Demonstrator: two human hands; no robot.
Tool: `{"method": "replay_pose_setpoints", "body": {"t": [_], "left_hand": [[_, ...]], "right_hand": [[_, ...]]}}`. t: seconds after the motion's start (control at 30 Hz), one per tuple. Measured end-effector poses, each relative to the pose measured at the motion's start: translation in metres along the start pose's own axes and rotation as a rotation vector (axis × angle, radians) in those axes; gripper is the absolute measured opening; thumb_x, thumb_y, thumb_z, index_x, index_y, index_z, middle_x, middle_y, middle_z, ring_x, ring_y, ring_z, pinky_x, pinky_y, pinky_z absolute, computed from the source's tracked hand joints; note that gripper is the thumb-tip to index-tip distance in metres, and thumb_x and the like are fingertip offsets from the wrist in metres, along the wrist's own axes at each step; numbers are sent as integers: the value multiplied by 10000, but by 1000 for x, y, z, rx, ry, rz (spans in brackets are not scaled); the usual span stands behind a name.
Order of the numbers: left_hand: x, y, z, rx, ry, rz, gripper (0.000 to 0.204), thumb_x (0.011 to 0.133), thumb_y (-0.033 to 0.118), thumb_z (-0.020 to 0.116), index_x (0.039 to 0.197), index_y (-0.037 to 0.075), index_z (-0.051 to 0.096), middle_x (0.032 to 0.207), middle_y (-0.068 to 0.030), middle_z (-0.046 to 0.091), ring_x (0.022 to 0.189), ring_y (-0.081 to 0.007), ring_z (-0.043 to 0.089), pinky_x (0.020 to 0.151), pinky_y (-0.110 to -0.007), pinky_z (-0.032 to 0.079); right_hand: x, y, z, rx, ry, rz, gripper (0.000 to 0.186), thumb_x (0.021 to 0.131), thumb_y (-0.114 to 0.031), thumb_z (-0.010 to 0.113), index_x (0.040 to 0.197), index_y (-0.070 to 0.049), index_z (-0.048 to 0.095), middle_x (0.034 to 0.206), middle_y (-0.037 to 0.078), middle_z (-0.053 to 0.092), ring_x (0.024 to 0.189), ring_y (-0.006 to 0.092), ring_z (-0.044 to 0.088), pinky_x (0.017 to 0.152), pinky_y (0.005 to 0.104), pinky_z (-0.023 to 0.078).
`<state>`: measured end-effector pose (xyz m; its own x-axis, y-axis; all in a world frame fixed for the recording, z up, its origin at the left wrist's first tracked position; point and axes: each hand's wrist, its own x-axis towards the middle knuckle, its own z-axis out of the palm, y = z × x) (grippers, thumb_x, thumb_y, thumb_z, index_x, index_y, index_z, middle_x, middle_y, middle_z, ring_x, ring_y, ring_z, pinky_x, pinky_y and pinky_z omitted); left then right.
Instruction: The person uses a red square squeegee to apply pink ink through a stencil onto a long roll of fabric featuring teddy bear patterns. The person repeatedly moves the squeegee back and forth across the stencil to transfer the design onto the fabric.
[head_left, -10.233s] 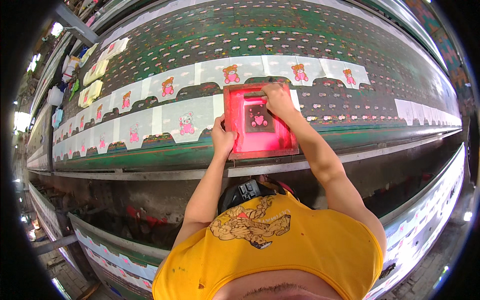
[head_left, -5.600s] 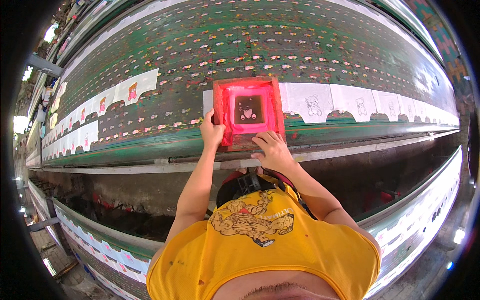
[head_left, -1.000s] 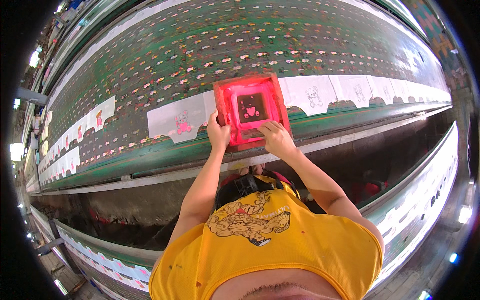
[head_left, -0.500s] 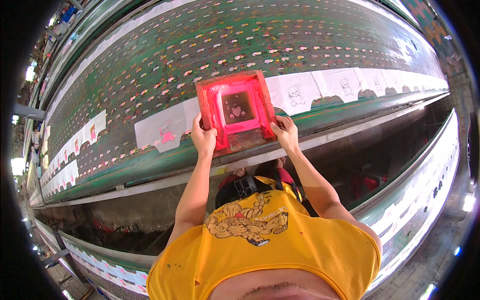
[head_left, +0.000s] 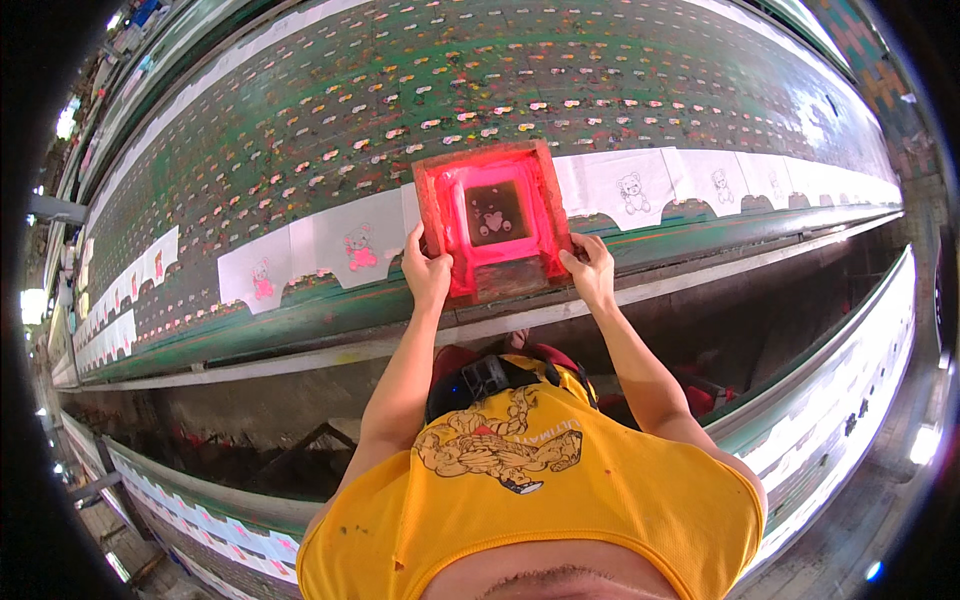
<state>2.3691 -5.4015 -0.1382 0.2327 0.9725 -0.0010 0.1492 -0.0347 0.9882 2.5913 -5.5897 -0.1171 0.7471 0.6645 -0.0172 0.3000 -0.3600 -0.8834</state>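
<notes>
A wooden screen-printing frame, smeared with bright pink ink inside, lies on or just over the row of white cut pieces. Its dark mesh window shows a small pale motif. My left hand grips its near left corner, and my right hand grips the near right corner. To the left, two white pieces carry bears with pink filled in, the closer one a bear print. On the right, a white piece bears only a dark outline of a bear. Whatever is under the frame is mostly hidden.
The long green table is dotted with rows of colourful ink marks. Its pale near rail runs between me and the frame. Another table with white pieces stands behind me at right. More printed pieces lie far left.
I have moved rightward along the table with the frame in both hands. A second pink-filled bear now shows to its left, and the frame covers a piece farther right.
</notes>
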Motion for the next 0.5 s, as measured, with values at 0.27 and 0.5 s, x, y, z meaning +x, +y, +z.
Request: {"method": "replay_pose_setpoints", "body": {"t": [0.27, 0.5], "left_hand": [[-3, -3, 9, 186, 10, 65, 718, 691, -111, 600, 1404, -42, 550, 1120, -191, 727, 839, -203, 708, 732, -310, 553], [0, 11, 11, 310, -5, -41, 697, 700, -99, 625, 1391, -40, 562, 1082, -222, 745, 877, -232, 735, 785, -330, 557]], "right_hand": [[4, 10, -15, 38, -74, 36, 428, 811, -213, 774, 1138, 57, 716, 1020, 178, 692, 897, 264, 699, 832, 362, 546], [-4, -3, -11, -185, -41, -366, 400, 815, -185, 785, 1138, 35, 700, 1126, 196, 673, 1032, 386, 656, 909, 436, 544]]}}
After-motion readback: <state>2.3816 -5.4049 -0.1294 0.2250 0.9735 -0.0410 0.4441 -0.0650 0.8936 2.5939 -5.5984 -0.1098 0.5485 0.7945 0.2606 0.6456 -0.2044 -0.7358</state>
